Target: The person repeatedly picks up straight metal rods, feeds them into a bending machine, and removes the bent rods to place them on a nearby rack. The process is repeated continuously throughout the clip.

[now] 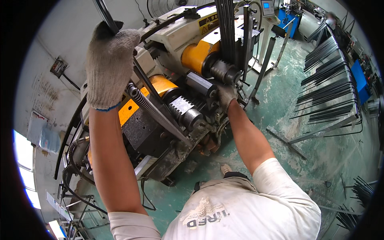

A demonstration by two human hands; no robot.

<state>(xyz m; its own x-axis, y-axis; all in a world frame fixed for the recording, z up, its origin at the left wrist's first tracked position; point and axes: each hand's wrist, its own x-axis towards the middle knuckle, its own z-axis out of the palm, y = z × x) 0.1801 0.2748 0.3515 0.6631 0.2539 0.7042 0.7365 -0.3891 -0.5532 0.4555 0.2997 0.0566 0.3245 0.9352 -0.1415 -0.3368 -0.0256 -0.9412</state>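
My left hand (111, 66), in a knitted work glove, is raised at the upper left. Its fingers are wrapped round a long dark metal rod (105, 15) that stands up past the top of the view. My right hand (226, 96), also gloved, reaches in at the front of the machine, beside the end of a dark six-sided bar (200, 84). Its fingers are mostly hidden and in shadow. The bar lies between two ridged metal rollers, the nearer one (183, 108) and the farther one (222, 72). A coil spring on a rod (150, 106) slants below my left hand.
The machine has a yellow housing (192, 56) and a pale body (170, 34). Several dark rods (226, 30) stand upright behind the farther roller. A rack (324, 138) with bundles of thin rods stands at right. Cables (70, 156) hang at left. A control box (267, 8) stands farther back.
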